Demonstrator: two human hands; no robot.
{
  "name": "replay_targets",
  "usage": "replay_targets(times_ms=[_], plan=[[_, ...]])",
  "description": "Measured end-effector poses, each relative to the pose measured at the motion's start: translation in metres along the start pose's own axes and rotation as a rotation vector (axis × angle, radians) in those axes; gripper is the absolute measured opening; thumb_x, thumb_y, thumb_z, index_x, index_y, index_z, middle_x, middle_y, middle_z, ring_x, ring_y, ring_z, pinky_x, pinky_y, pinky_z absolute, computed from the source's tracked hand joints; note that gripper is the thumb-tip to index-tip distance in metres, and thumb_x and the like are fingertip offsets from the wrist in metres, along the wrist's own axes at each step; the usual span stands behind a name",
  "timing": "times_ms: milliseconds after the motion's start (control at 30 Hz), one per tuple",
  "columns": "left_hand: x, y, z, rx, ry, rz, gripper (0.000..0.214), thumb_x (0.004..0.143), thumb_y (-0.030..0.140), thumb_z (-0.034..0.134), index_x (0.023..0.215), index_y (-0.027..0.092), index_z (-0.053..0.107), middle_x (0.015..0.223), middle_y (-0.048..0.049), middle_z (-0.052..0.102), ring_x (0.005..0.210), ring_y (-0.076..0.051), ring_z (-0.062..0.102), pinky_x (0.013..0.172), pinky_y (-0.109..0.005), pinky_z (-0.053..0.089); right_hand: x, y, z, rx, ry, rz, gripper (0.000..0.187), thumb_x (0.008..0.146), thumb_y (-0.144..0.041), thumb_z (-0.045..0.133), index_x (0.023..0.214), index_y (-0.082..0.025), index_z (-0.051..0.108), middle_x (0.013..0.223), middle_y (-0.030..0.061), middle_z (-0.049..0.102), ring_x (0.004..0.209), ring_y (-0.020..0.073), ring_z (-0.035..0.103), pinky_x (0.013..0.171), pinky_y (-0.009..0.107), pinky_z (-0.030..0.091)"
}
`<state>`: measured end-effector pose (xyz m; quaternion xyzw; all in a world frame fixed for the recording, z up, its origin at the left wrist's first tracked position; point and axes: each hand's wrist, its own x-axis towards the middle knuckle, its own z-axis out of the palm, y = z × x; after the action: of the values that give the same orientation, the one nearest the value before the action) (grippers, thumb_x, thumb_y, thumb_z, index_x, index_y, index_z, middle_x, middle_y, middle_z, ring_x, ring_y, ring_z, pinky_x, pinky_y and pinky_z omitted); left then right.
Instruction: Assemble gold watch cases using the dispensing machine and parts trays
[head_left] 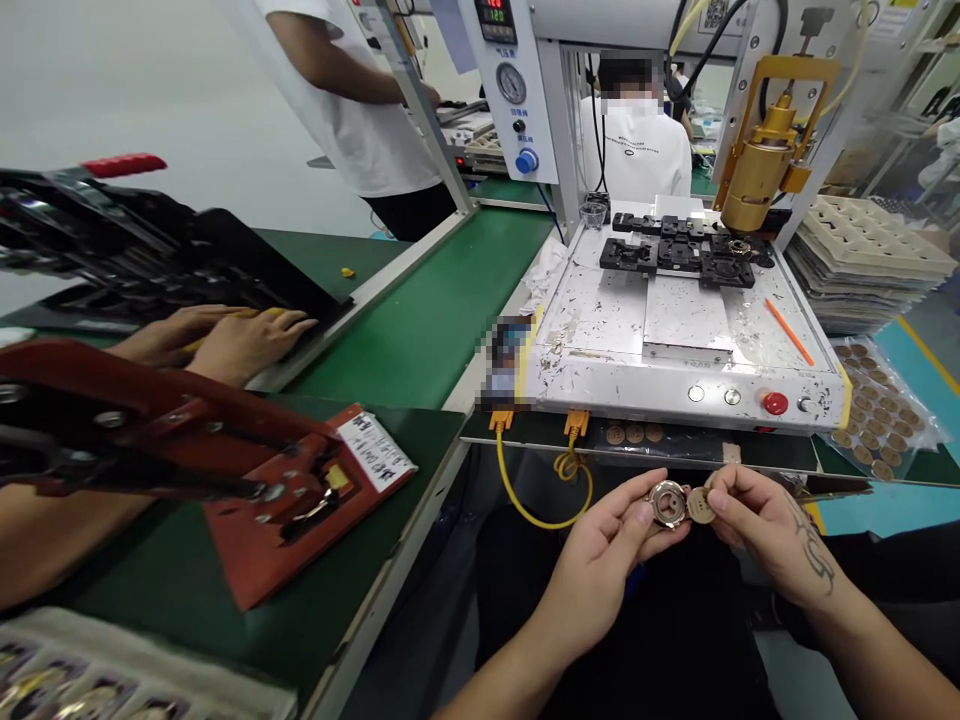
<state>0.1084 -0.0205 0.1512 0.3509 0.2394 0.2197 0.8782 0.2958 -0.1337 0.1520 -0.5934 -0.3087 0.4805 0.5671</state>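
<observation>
Between thumb and fingers, my left hand [600, 560] grips a rose-gold watch case [668, 505], its round ring facing up toward me. My right hand [765, 530] pinches a thin round tan disc [700, 506] with faint marks on it. The disc's left edge is right beside the case; whether they touch I cannot tell. Both hands are above my lap, in front of the bench edge. Similar round discs [874, 410] lie in a clear plastic sheet at the right, and a few more discs [634, 433] are under the machine's front edge.
A white press machine [592, 380] with black fixtures [679, 250] and a gold cylinder [757, 180] stands ahead. Stacked trays [877, 260] are at right. A red hand press [262, 540] stands left, near a co-worker's hands [240, 340]. A yellow cable [517, 500] hangs below the bench.
</observation>
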Motion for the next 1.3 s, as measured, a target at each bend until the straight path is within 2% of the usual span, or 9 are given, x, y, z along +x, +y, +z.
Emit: replay_targets(times_ms=[167,367,500,700,967,1300], plan=[[-0.001,0.0,0.001,-0.022,-0.004,-0.008,0.045,0.094,0.043,0.086,0.132,0.02,0.08,0.127,-0.0138,0.083,0.121,-0.034,0.078,0.112,-0.049,0.062,-0.001,-0.016,0.005,-0.191,0.042,-0.156,0.035,0.103,-0.049,0.071,0.082,-0.023,0.062,0.093,0.0009,0.059,0.084,0.0176,0.053,0.077,0.029,0.044],[0.0,0.0,0.002,-0.067,-0.011,-0.025,0.043,0.093,0.041,0.087,0.13,0.02,0.081,0.126,-0.0141,0.083,0.118,-0.032,0.079,0.111,-0.049,0.062,-0.002,-0.015,0.007,-0.235,0.058,-0.149,0.029,0.104,-0.047,0.068,0.086,-0.025,0.064,0.115,0.0032,0.065,0.103,0.0219,0.061,0.089,0.031,0.048],[0.0,-0.002,0.003,-0.036,-0.014,-0.018,0.044,0.094,0.042,0.086,0.132,0.021,0.08,0.125,-0.0135,0.083,0.123,-0.034,0.077,0.111,-0.047,0.063,-0.002,-0.018,0.012,-0.262,0.027,-0.153,0.029,0.104,-0.046,0.067,0.085,-0.024,0.062,0.118,0.0048,0.068,0.108,0.0239,0.064,0.095,0.033,0.05],[-0.003,-0.003,0.007,0.044,-0.017,0.047,0.045,0.097,0.043,0.082,0.136,0.022,0.078,0.133,-0.0123,0.08,0.126,-0.033,0.075,0.111,-0.045,0.063,-0.002,-0.023,0.022,-0.312,0.013,-0.177,0.027,0.104,-0.043,0.067,0.085,-0.024,0.062,0.111,0.0041,0.069,0.102,0.0224,0.064,0.094,0.033,0.05],[-0.005,-0.003,0.009,0.116,-0.019,0.073,0.045,0.1,0.045,0.079,0.138,0.023,0.077,0.136,-0.0115,0.079,0.127,-0.033,0.075,0.112,-0.047,0.062,-0.002,-0.018,0.024,-0.301,0.026,-0.167,0.028,0.105,-0.044,0.067,0.086,-0.025,0.063,0.113,0.0051,0.066,0.097,0.0226,0.063,0.088,0.034,0.051],[-0.006,-0.007,0.008,0.15,-0.025,0.073,0.048,0.101,0.047,0.076,0.141,0.021,0.075,0.137,-0.0124,0.077,0.125,-0.032,0.075,0.114,-0.048,0.061,-0.004,-0.011,0.023,-0.314,0.034,-0.197,0.025,0.107,-0.041,0.066,0.087,-0.025,0.062,0.113,0.0045,0.064,0.105,0.0229,0.061,0.091,0.033,0.049]])
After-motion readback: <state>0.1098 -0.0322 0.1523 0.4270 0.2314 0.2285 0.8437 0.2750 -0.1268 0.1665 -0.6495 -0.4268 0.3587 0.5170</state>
